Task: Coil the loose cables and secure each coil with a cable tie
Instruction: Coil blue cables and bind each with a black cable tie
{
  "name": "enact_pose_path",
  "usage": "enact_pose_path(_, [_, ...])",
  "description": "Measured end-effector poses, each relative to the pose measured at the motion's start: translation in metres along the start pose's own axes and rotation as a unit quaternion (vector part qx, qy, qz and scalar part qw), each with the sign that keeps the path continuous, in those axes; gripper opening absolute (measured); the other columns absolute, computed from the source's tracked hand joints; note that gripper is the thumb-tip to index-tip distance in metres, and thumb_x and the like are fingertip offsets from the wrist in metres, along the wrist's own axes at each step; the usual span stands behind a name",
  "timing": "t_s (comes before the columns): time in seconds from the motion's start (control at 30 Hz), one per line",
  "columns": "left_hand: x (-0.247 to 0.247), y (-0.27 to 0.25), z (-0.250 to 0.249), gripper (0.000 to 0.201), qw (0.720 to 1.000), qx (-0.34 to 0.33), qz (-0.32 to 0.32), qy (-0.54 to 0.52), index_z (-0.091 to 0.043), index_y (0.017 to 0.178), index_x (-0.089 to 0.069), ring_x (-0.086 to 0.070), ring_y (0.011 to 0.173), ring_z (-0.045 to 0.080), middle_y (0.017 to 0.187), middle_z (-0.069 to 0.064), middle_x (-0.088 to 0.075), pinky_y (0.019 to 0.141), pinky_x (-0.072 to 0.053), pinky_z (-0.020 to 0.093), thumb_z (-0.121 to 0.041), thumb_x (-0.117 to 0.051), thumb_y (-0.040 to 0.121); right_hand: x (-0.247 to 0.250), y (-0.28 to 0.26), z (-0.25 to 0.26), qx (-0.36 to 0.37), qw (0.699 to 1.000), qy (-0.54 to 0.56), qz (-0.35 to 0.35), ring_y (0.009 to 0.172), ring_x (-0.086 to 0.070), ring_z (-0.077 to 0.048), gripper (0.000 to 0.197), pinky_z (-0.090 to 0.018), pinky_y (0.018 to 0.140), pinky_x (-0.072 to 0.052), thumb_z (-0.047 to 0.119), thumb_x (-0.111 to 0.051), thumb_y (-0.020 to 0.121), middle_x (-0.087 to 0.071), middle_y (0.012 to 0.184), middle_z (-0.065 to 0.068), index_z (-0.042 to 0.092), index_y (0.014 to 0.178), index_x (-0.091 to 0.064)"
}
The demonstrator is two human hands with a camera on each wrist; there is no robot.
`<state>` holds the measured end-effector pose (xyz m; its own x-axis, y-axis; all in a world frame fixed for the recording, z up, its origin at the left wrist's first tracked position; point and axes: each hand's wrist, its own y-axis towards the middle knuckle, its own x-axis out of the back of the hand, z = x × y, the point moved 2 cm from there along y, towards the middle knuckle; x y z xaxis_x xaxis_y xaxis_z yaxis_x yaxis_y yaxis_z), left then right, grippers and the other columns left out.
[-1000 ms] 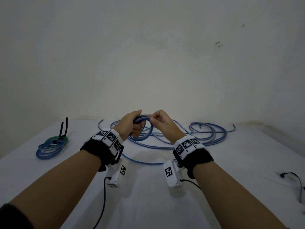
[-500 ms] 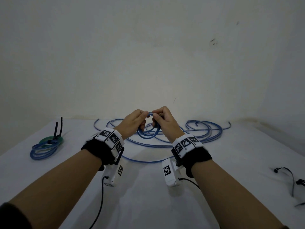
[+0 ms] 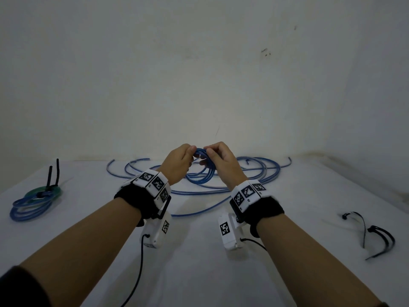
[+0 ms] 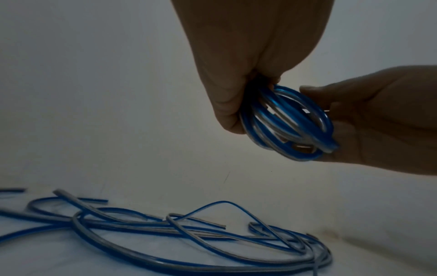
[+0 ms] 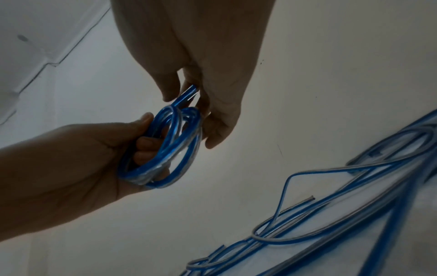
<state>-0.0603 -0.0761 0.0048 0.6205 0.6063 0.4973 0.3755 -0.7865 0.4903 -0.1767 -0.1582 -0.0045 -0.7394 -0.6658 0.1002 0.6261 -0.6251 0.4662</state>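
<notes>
A pale, scuffed wall (image 3: 199, 74) rises behind the white table (image 3: 199, 273) in front of me. I hold a small blue coil (image 3: 202, 168) up in the air above it, between my two hands. My left hand (image 3: 178, 161) grips the coil's left side with fingers curled through the loops; my right hand (image 3: 222, 161) pinches the free end of the cable at the coil's top, thumb against fingertips. Beneath and beyond my hands the loose blue cables (image 3: 254, 173) sprawl over the table, untied. Far to my left lies a finished coil (image 3: 33, 201) bound with a black tie whose tails stick up. Spare black cable ties (image 3: 376, 234) lie well apart to my right.
</notes>
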Motion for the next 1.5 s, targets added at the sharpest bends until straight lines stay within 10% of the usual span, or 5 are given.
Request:
enact_pose_path(0.3, [-0.032,0.007,-0.016,0.03,0.995,0.002,0.096,-0.025,-0.02,0.08,-0.051,-0.049,0.063,0.021,0.067,0.003,-0.05,0.065,-0.043,0.033,-0.024,-0.03,0.102,0.033,-0.012,-0.006,0.028,0.994,-0.1,-0.027,0.062,-0.055,-0.019,0.007,-0.045,0.071,-0.051,0.007,-0.04,0.098,-0.053,0.075,-0.004,0.009,0.101,-0.046])
enact_pose_path(0.8, [-0.117,0.022,-0.07,0.024,0.957,0.063,0.205,-0.197,-0.005,0.087,-0.052,-0.05,0.062,0.017,0.071,0.005,-0.05,0.064,-0.043,0.026,-0.011,-0.033,0.1,0.13,-0.037,0.002,0.012,0.984,-0.128,-0.121,0.068,-0.05,-0.002,0.01,-0.011,0.062,-0.041,0.008,-0.044,0.097,-0.053,0.08,0.003,0.011,0.091,-0.051])
enact_pose_path(1.17, [-0.208,0.022,-0.11,0.031,0.96,0.01,0.246,-0.135,-0.014,0.076,-0.047,-0.041,0.055,0.013,0.066,0.001,-0.043,0.056,-0.04,0.024,-0.018,-0.03,0.102,0.22,-0.088,0.02,-0.133,0.975,-0.121,-0.13,0.06,-0.059,-0.02,0.023,-0.028,0.062,-0.052,0.026,-0.042,0.099,-0.062,0.077,-0.009,0.005,0.103,-0.052])
enact_pose_path(1.3, [-0.232,0.017,-0.118,0.032,0.959,0.003,0.256,-0.121,-0.017,0.074,-0.045,-0.039,0.057,0.013,0.068,0.001,-0.043,0.058,-0.035,0.027,-0.019,-0.029,0.102,0.275,-0.116,0.017,-0.242,0.92,-0.272,-0.145,0.066,-0.057,-0.02,0.023,-0.028,0.061,-0.05,0.025,-0.047,0.096,-0.061,0.077,-0.005,0.007,0.093,-0.062])
enact_pose_path(1.5, [-0.249,0.013,-0.128,0.033,0.954,0.009,0.266,-0.14,-0.015,0.074,-0.046,-0.036,0.058,0.013,0.07,0.002,-0.042,0.057,-0.032,0.026,-0.017,-0.029,0.102,0.316,-0.159,0.01,-0.385,0.738,-0.546,0.096,0.062,-0.053,-0.01,0.02,-0.012,0.05,-0.042,0.005,-0.066,0.08,-0.059,0.077,0.002,0.011,0.098,-0.072])
